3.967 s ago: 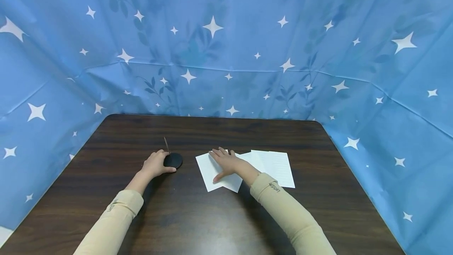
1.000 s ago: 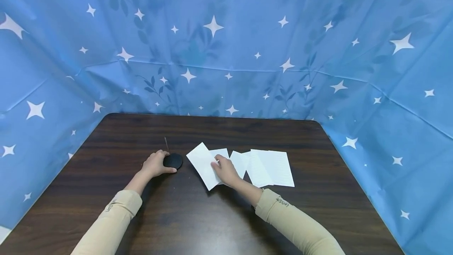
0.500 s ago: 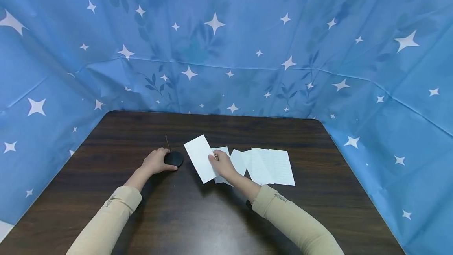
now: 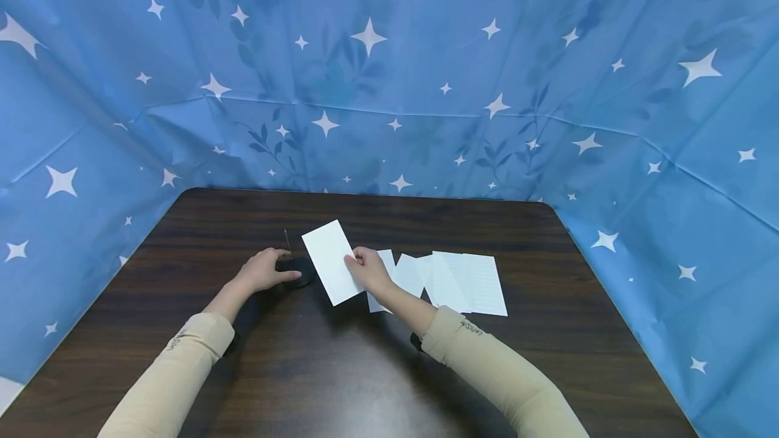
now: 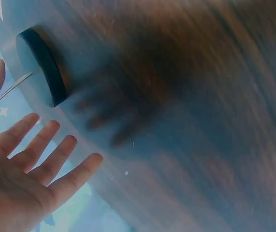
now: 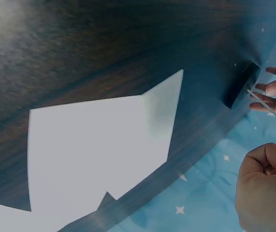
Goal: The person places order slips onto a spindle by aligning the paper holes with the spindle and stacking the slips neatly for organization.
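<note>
A bill spike with a round black base point(image 4: 302, 269) and a thin upright rod point(image 4: 287, 240) stands on the table, left of centre. My left hand point(image 4: 260, 270) hovers beside it; in the left wrist view its fingers point(image 5: 51, 169) are spread, apart from the base point(image 5: 48, 67). Between thumb and fingers my right hand point(image 4: 370, 272) pinches a white sheet of paper point(image 4: 331, 262) by its right edge, raised and tilted close to the spike. In the right wrist view that hand point(image 6: 266, 188) is curled, and the held sheet does not show.
To the right of the spike, several white sheets point(image 4: 450, 282) lie partly overlapping on the dark wooden table point(image 4: 341, 384). The rightmost sheet point(image 4: 485, 282) has faint ruled lines. A blue curtain with white stars point(image 4: 389, 73) hangs behind the table.
The right hand, earlier flat on the sheets, has picked one up and carried it left towards the spike. The left hand has let go of the spike's base and drawn slightly back.
</note>
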Demonstrator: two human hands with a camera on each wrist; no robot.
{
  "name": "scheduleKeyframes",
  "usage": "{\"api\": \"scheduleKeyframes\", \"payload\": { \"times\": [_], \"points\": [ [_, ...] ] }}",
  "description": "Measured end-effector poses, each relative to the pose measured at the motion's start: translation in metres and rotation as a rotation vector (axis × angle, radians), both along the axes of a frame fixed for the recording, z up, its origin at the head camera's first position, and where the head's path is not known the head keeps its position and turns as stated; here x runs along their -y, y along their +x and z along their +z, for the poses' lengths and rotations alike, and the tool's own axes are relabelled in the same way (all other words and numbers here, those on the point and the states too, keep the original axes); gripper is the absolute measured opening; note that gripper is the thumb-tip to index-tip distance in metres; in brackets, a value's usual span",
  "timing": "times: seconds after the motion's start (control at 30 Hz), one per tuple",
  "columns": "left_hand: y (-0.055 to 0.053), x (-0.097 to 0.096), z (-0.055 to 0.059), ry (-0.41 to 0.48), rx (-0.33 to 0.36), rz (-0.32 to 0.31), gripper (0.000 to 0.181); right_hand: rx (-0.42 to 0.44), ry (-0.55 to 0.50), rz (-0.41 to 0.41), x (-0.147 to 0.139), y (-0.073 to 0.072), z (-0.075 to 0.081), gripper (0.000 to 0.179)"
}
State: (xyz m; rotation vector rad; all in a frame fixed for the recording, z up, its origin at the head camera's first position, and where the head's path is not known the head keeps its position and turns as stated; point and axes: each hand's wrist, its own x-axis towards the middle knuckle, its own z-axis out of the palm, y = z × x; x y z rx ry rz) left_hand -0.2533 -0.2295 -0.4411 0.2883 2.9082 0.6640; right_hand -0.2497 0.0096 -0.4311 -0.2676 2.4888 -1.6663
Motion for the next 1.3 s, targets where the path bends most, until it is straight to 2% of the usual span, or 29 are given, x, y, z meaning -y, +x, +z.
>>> {"api": "scheduleKeyframes", "payload": {
  "times": [0.1,0.23,0.4,0.6,0.7,0.8,0.9,0.97,1.17,1.3],
  "points": [
    [0.000,0.001,0.008,-0.030,-0.033,-0.032,0.058,0.004,-0.009,0.000,0.004,-0.003,0.002,0.024],
    [0.002,0.003,0.016,-0.027,-0.071,-0.060,0.052,0.020,-0.033,-0.003,0.010,-0.007,0.006,0.024],
    [0.005,0.005,0.024,0.037,-0.116,-0.052,0.042,0.039,-0.087,0.004,0.019,-0.009,0.012,0.023],
    [0.007,0.012,0.035,0.154,-0.207,-0.019,0.031,0.064,-0.149,0.002,0.032,-0.008,0.020,0.022],
    [0.008,0.013,0.041,0.239,-0.235,0.031,0.029,0.075,-0.147,-0.003,0.038,-0.009,0.023,0.024],
    [0.008,0.010,0.045,0.361,-0.244,0.098,0.034,0.075,-0.137,-0.012,0.043,-0.010,0.025,0.024],
    [0.010,0.004,0.050,0.498,-0.230,0.185,0.044,0.068,-0.134,-0.018,0.046,-0.010,0.026,0.023],
    [0.011,0.000,0.053,0.557,-0.208,0.249,0.049,0.066,-0.141,-0.017,0.048,-0.010,0.026,0.024],
    [0.008,-0.012,0.059,0.641,-0.070,0.400,0.054,0.073,-0.143,-0.016,0.049,-0.011,0.026,0.023],
    [0.008,-0.018,0.059,0.659,-0.056,0.464,0.049,0.095,-0.151,-0.018,0.049,-0.011,0.025,0.023]
  ]
}}
